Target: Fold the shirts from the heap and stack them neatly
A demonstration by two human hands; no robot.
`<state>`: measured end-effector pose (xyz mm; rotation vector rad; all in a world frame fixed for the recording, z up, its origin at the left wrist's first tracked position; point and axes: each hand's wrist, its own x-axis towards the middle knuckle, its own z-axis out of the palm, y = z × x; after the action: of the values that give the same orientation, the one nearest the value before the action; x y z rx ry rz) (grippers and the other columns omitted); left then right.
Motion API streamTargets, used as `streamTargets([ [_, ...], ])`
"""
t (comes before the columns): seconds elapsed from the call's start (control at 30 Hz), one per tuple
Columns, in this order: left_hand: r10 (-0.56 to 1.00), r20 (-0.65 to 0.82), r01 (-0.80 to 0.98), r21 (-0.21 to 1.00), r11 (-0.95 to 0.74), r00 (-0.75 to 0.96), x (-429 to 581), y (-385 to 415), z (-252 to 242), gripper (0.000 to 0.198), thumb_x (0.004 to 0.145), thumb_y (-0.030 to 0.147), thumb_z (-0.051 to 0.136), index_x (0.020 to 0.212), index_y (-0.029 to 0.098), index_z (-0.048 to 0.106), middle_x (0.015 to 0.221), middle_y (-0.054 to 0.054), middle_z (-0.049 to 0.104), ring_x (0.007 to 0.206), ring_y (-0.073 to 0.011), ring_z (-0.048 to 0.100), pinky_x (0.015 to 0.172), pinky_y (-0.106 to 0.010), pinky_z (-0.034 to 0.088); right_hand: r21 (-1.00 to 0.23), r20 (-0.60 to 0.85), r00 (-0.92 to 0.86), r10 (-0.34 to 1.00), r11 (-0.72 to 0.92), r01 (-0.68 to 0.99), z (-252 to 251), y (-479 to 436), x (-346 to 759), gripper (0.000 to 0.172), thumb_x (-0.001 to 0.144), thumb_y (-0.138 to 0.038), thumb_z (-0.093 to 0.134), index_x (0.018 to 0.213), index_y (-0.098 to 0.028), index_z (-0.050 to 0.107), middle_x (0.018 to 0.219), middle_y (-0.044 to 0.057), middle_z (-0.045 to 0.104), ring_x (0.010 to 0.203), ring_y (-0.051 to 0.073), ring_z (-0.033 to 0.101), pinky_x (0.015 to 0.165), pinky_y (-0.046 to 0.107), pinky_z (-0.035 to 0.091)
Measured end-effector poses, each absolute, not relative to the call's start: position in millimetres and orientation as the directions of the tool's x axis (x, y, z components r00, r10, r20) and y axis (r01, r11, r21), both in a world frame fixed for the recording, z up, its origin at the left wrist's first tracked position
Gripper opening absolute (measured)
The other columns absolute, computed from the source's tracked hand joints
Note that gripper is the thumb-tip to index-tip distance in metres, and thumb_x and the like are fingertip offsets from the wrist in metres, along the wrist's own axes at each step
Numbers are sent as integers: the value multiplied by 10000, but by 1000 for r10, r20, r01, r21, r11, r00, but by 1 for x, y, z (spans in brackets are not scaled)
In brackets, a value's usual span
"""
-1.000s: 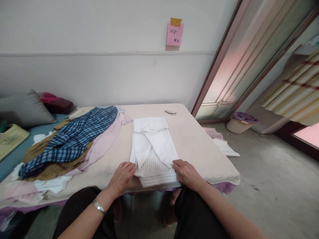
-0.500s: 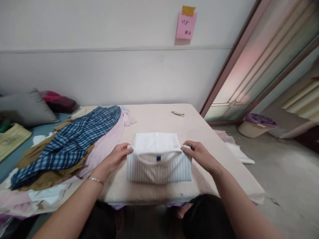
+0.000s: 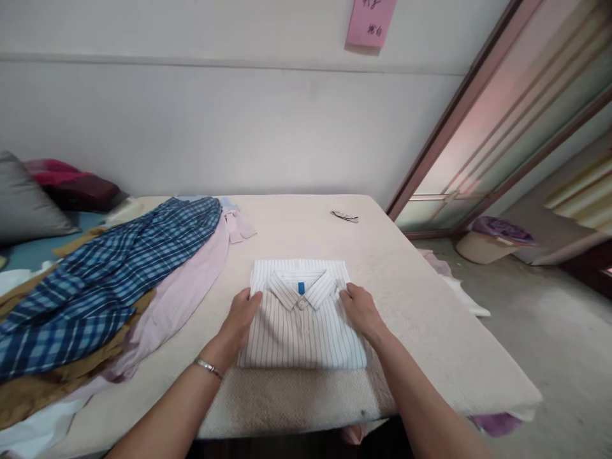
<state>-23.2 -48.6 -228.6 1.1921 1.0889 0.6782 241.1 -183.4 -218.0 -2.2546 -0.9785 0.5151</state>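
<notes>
A white striped shirt (image 3: 308, 335), folded into a rectangle, lies on the cream-covered table (image 3: 291, 408) with its collar facing up. A blue label (image 3: 301, 288) shows inside the collar. At the shirt's left edge, my left hand (image 3: 241, 317) is closed on the fabric, thumb on top and fingers partly hidden behind. My right hand (image 3: 363, 311) holds the opposite edge in the same way, level with the collar. A metal bracelet (image 3: 209, 367) circles my left wrist.
Left of the shirt lies a heap of clothes, with a blue plaid garment (image 3: 143, 261) over pink (image 3: 184, 299) and brown ones. Small thread snips (image 3: 345, 217) rest near the table's back. A bin (image 3: 488, 245) stands on the floor at right, and a grey cushion (image 3: 26, 201) sits far left.
The shirt's top, held up at its corners before, now lies flat with the collar showing. Both hands have come down to its side edges. The view has shifted slightly.
</notes>
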Motion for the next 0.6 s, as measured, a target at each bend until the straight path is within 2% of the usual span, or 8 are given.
streamTargets([
  [0.07,881,-234,44,971,237,411,-18,-44,-225,336,788,421,670,980,146,658,852,-32,683,806,-197,629,737,-283,479,-744,-13,624,781,-425,516,-217,-176,243,231,904,-359,419,713,-230,420,676,-17,493,703,164,493,660,268,376],
  [0.13,878,-195,0,976,218,437,-16,-40,-224,360,801,417,651,1045,153,653,893,-32,688,815,-188,625,740,-270,479,-761,7,649,761,-417,497,-218,-169,247,243,925,-384,382,743,-230,426,694,-21,505,704,162,494,647,263,378],
  [0.23,895,-266,96,964,248,359,-17,-37,-233,365,800,418,634,1052,155,649,876,-28,680,778,-183,610,685,-260,467,-660,-122,717,687,-595,458,-227,-164,254,240,921,-356,393,727,-225,446,720,14,556,698,175,518,635,278,371],
  [0.33,913,-270,183,958,222,305,-19,-35,-243,350,814,417,618,1050,159,646,908,-36,682,824,-196,621,713,-276,471,-601,-177,729,661,-659,452,-237,-163,257,239,918,-392,451,765,-213,491,788,77,605,732,206,552,643,296,368],
  [0.43,922,-217,208,966,155,320,-19,-34,-247,327,817,393,611,1040,156,652,950,-55,688,887,-216,632,754,-293,477,-514,-179,736,652,-700,495,-240,-164,255,281,949,-439,429,851,-195,529,856,125,631,786,229,574,656,301,359],
  [0.5,920,-217,210,966,153,327,-18,-33,-246,317,801,348,609,1045,151,658,956,-59,693,888,-220,634,759,-297,482,-438,-171,735,656,-719,540,-238,-164,253,273,972,-388,386,871,-189,543,848,127,634,774,223,578,652,297,347],
  [0.53,918,-219,199,967,159,330,-17,-33,-245,322,793,328,607,1056,150,660,956,-59,697,883,-220,636,759,-298,485,-429,-149,724,673,-704,566,-236,-164,253,262,976,-353,370,870,-191,547,828,115,632,759,216,577,651,292,346],
  [0.6,924,-182,140,980,142,337,-16,-33,-243,352,797,310,598,1107,154,659,985,-57,704,892,-218,641,778,-300,492,-494,-42,689,724,-614,616,-232,-163,253,253,982,-305,347,883,-198,553,781,77,623,738,201,574,663,282,357],
])
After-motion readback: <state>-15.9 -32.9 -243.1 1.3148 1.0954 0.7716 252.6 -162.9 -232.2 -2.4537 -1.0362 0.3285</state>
